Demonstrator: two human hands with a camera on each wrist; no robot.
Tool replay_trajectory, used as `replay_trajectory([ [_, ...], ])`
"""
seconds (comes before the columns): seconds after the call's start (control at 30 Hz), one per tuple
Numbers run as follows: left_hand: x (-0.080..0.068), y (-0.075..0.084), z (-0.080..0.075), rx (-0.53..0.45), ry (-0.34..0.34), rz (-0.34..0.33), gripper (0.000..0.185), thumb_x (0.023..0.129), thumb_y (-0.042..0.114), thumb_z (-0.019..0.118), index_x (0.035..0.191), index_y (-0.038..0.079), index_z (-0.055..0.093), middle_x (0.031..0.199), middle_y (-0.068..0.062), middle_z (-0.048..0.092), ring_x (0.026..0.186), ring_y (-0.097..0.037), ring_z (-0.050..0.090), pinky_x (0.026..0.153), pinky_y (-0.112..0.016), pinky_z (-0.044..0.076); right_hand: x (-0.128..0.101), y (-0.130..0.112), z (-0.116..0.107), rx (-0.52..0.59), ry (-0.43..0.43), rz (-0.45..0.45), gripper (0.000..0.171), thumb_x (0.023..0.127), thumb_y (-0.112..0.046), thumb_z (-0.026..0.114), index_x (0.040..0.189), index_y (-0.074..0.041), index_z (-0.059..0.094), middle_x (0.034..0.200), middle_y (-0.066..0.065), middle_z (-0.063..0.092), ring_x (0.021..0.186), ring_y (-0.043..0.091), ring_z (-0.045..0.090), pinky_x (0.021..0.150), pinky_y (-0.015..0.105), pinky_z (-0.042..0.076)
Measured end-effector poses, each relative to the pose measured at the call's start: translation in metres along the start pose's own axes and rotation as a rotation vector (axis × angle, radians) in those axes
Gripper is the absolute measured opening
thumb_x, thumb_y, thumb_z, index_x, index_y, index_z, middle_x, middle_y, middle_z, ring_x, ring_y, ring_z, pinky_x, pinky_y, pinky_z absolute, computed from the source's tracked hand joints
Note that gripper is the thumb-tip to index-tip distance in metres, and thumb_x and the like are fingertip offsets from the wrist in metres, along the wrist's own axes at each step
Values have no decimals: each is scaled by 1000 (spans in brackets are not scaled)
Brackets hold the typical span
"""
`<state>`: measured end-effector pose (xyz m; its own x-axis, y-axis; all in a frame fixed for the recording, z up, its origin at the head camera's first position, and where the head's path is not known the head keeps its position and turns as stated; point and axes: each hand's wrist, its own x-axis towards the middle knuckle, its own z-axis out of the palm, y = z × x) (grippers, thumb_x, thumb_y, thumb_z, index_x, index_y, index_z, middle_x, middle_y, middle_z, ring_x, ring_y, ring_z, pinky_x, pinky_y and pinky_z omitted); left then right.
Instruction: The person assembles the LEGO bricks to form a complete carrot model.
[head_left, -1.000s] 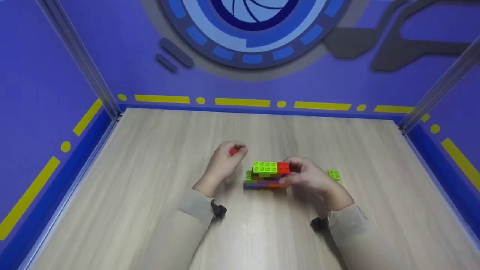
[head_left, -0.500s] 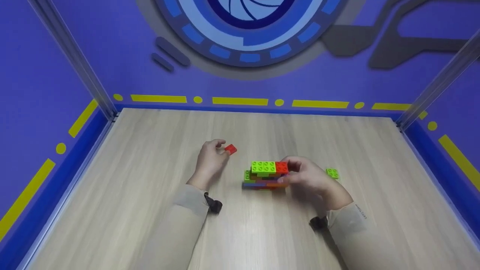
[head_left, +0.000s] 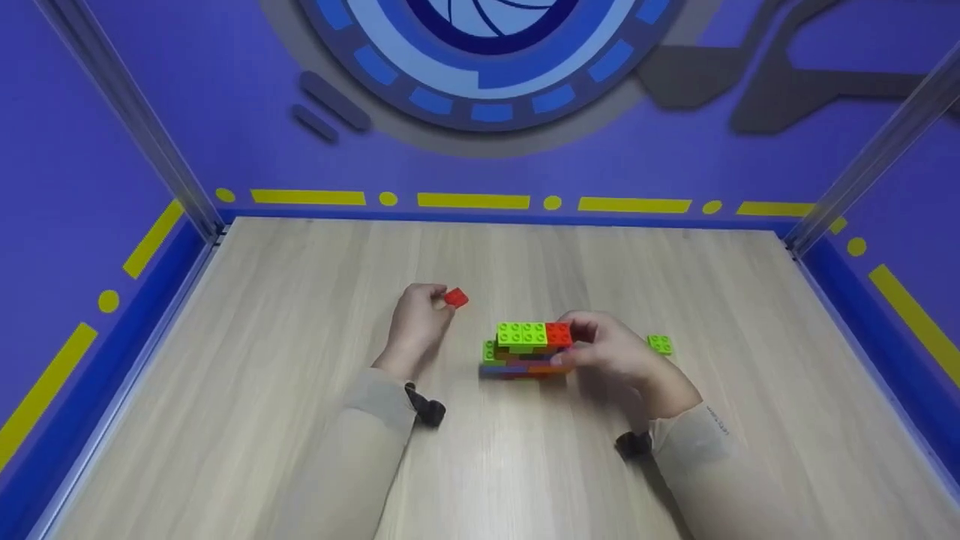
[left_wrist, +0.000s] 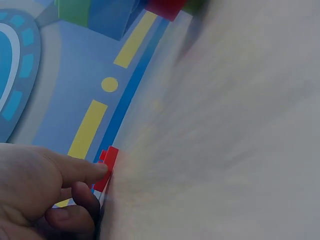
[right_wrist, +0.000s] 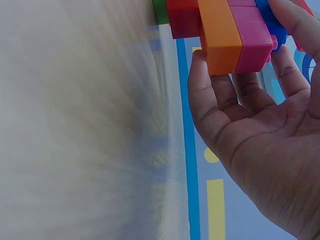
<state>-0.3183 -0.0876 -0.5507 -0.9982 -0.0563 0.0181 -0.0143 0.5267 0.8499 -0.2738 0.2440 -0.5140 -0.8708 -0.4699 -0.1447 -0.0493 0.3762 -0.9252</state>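
Observation:
A small red toy brick (head_left: 456,298) lies on the table left of a stack of building bricks. The thumb and curled fingers of my left hand (head_left: 414,326) pinch its near left side; in the left wrist view the red brick (left_wrist: 106,169) rests low against the tabletop. My right hand (head_left: 619,356) grips the right end of the brick stack (head_left: 523,335), thumb in front and fingers behind. Lime and red bricks top the stack, with blue and orange ones lower down. In the right wrist view, an orange brick (right_wrist: 220,40) and a pink brick (right_wrist: 252,37) show above the fingers.
A loose lime-green brick (head_left: 660,344) lies on the wooden table (head_left: 300,315) just right of my right hand. Blue printed walls (head_left: 525,165) enclose the table at the back and sides.
My left hand has drawn back leftward from over the red brick, and its fingertips now close at the brick's side. The right hand keeps its grip on the stack.

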Motion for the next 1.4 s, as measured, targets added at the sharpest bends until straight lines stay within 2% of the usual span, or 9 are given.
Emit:
replay_trajectory([
  [0.27,2,0,2,76,13,20,36,102,7,76,137,-3,78,141,-23,76,138,-40,71,121,-52,56,0,1,-1,-3,-7,-40,33,92,-17,92,121,-12,78,129,5,80,127,29,67,120,48,47],
  [0.43,2,0,3,94,11,21,31,102,7,75,131,-2,81,136,-22,78,133,-39,74,118,-52,58,0,1,-1,-6,3,-1,36,90,-18,93,123,-13,78,133,5,78,130,29,64,121,48,44],
  [0.57,1,3,2,55,-12,7,33,100,7,74,132,-2,79,134,-20,78,128,-36,74,116,-51,58,0,0,0,-3,10,27,40,90,-16,93,126,-12,77,135,6,77,131,29,62,121,44,44],
  [0.77,-2,13,-2,-55,-54,4,37,100,16,84,133,3,77,134,-15,77,120,-31,77,107,-48,62,0,-1,0,-4,12,-37,35,91,-14,90,123,-7,78,127,7,80,125,29,66,116,46,48],
  [0.87,-6,19,-5,-89,-60,18,36,99,16,83,133,7,77,135,-12,76,120,-31,75,106,-49,61,1,-1,1,-12,19,-44,33,91,-15,90,122,-9,79,126,5,81,124,29,66,116,46,48],
  [0.97,-8,27,-9,-96,-71,51,35,98,16,81,132,10,77,134,-9,76,119,-29,72,107,-47,58,2,-1,1,-17,28,-27,34,91,-16,90,123,-11,79,128,4,80,125,29,65,117,45,47],
  [1.13,-15,41,-20,-104,-139,141,35,98,18,80,132,13,77,131,-6,76,81,-19,60,77,-35,53,3,-2,2,-25,55,-2,36,91,-17,91,125,-14,79,131,4,79,128,29,63,118,47,47],
  [1.2,-19,46,-26,-113,-176,172,36,99,19,80,134,13,76,131,-6,75,73,-16,53,67,-31,48,3,-2,2,-32,61,-6,36,92,-18,91,126,-15,79,131,4,79,128,29,63,119,47,47],
  [1.4,-28,60,-38,-118,-265,256,39,99,20,80,137,14,78,134,-7,72,77,-15,54,65,-28,48,2,-2,3,-39,83,-17,35,93,-18,90,127,-16,80,133,5,79,130,30,63,118,45,49],
])
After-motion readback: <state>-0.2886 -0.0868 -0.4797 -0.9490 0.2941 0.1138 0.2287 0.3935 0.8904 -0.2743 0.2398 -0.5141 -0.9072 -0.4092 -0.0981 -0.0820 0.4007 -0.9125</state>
